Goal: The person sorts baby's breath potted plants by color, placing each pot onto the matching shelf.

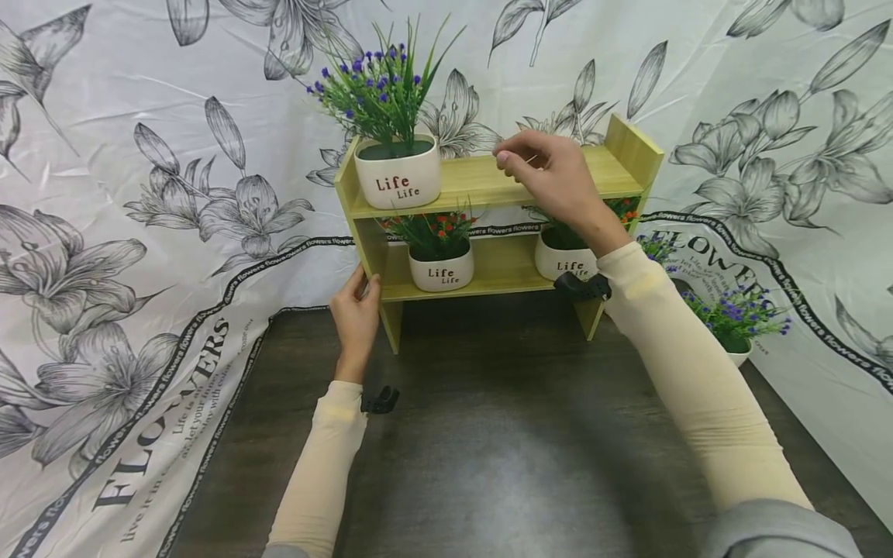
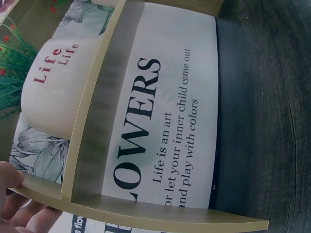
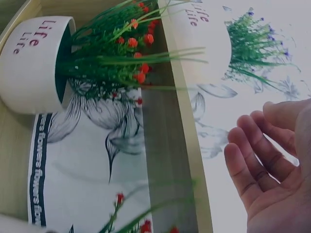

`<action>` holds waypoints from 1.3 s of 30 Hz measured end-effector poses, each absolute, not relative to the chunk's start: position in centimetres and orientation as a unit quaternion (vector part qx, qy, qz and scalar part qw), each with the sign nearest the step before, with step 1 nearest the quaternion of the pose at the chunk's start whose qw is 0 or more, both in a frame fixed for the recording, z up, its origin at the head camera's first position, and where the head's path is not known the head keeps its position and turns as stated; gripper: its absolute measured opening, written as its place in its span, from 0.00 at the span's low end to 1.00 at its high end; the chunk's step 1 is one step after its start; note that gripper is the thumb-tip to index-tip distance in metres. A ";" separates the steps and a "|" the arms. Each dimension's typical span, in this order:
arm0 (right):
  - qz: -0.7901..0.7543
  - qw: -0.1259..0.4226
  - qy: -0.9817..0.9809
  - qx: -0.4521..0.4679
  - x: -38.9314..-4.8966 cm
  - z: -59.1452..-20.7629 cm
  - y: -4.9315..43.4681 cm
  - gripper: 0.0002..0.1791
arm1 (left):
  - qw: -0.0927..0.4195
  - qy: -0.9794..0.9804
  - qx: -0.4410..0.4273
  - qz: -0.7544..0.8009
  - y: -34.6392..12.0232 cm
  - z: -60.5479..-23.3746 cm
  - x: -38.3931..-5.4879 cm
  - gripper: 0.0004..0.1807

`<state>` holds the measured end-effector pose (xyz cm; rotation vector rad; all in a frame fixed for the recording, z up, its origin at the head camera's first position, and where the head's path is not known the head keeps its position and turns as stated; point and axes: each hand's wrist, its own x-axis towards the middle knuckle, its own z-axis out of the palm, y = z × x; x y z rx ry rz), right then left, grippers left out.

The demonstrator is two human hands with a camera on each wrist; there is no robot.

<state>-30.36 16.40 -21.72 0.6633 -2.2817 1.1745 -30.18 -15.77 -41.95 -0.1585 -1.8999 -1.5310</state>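
The left hand (image 1: 356,316) is pinching the side of the wood-grained shelf (image 1: 474,177); two rounded, red-flowered pots (image 1: 441,273) are standing right of that hand. One smooth, purple-flowered pot (image 1: 399,180) is sitting left of the right hand (image 1: 563,182), whose fingers are curving loosely.

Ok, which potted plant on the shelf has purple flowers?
The top plant, at the left end of the upper board; the lower left plant and lower right plant both have red flowers.
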 end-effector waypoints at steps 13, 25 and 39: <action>0.445 0.301 -0.802 0.261 -28.3 -21.7 20.2 0.11 | 0.342 -0.727 -0.051 -0.593 -14.8 -40.1 -28.8 0.21; 0.451 0.304 -0.809 0.224 -26.3 -22.4 23.4 0.12 | 0.336 -0.733 -0.061 -0.589 -15.8 -41.9 -30.2 0.22; 0.444 0.318 -0.816 0.189 -24.1 -24.6 28.0 0.12 | 0.337 -0.731 -0.064 -0.591 -15.7 -42.1 -30.2 0.21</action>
